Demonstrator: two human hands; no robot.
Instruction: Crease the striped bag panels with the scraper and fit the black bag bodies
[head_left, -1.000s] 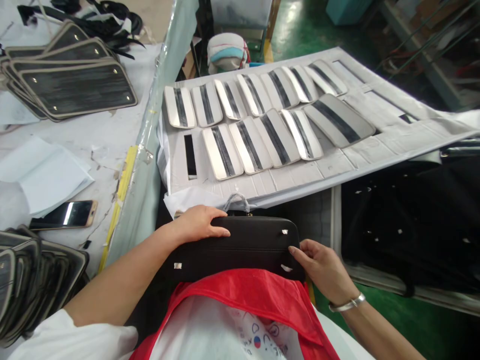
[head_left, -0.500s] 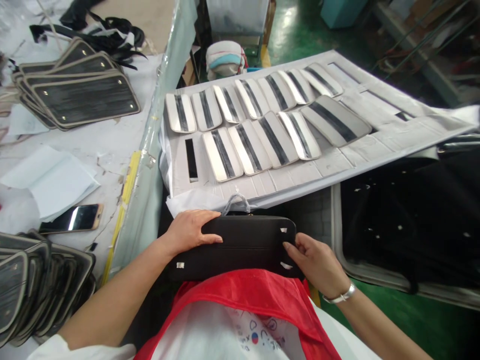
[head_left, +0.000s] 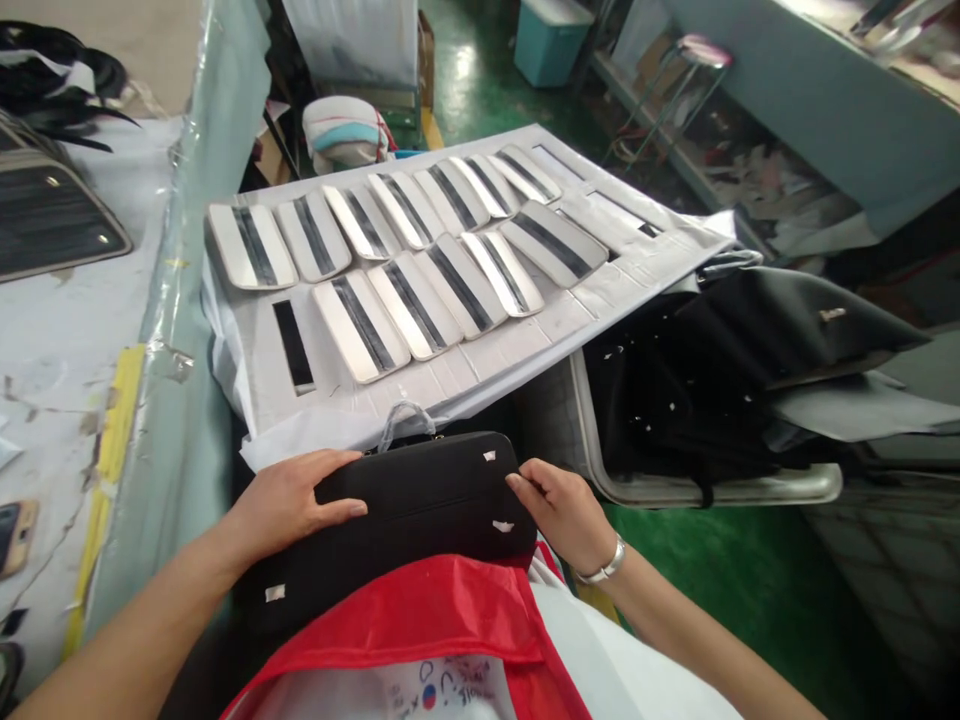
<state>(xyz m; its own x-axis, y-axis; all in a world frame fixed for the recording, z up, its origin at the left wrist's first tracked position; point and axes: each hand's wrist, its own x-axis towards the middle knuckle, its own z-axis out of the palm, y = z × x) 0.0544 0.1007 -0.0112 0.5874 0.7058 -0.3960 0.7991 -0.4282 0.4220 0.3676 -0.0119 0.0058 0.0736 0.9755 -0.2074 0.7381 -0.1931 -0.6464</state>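
Note:
A black bag (head_left: 420, 500) lies bottom-up across my lap, small white tabs on its corners. My left hand (head_left: 289, 500) grips its left end, thumb across the flat bottom. At the right end my right hand (head_left: 559, 510) holds the edge with curled fingers; a silver bracelet sits on that wrist. A plastic-wrapped handle (head_left: 405, 420) sticks out behind the bag. A red apron (head_left: 420, 610) covers my lap below it.
A white board (head_left: 300, 390) ahead carries several white-and-black strips (head_left: 420, 300). A tray of black bags (head_left: 697, 420) stands to the right. The worktable (head_left: 52, 340) on the left holds dark panels (head_left: 45, 220). The floor is green.
The view has swung to the right, so the worktable slid left and the tray of black bags came further in. Both hands keep their hold on the bag.

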